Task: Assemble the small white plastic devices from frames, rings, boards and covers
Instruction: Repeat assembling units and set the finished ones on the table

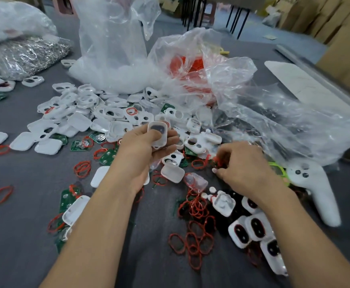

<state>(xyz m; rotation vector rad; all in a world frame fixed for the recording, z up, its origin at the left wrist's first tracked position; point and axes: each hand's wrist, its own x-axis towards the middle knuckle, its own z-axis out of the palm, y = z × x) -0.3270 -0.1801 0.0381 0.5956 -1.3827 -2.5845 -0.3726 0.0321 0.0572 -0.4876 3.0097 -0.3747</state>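
My left hand holds a white plastic frame with a dark oval opening, thumb on its face. My right hand reaches down to the table and pinches a red ring with curled fingers. A heap of white frames and covers lies behind my hands. Green boards and loose red rings are scattered over the grey cloth. Several assembled white devices with dark windows lie at the lower right.
Clear plastic bags rise behind the heap, one holding red rings. A bag of metal parts sits at the far left. A white handle-shaped tool lies at the right, beside a green ring.
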